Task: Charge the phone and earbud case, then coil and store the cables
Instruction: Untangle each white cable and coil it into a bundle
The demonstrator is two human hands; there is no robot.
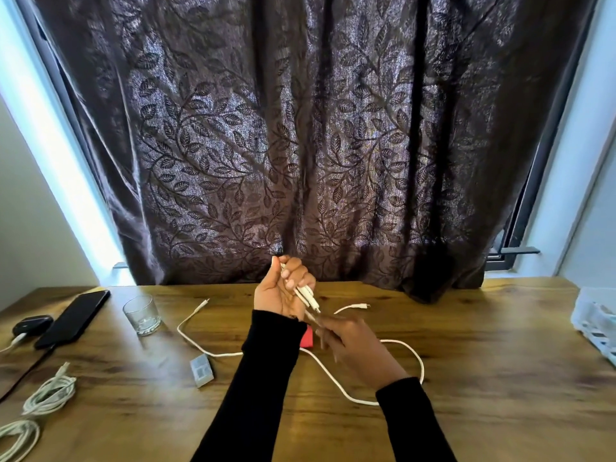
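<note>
My left hand (283,290) is raised above the wooden table (483,345), closed around folded strands of a white cable (308,295). My right hand (350,341), blurred, pinches the same cable just below. The rest of this cable (336,385) loops over the table, one end (361,306) lying free. A black phone (75,316) and a dark earbud case (33,324) lie at the far left, each with a cable at its near end. Two coiled white cables (50,395) (16,438) rest at the near left.
A drinking glass (142,315) stands beside the phone. A small white charger block (201,370) and a red object (307,336) lie under my arms. A white basket (596,328) sits at the right edge. A dark leaf-patterned curtain (300,145) hangs behind the table.
</note>
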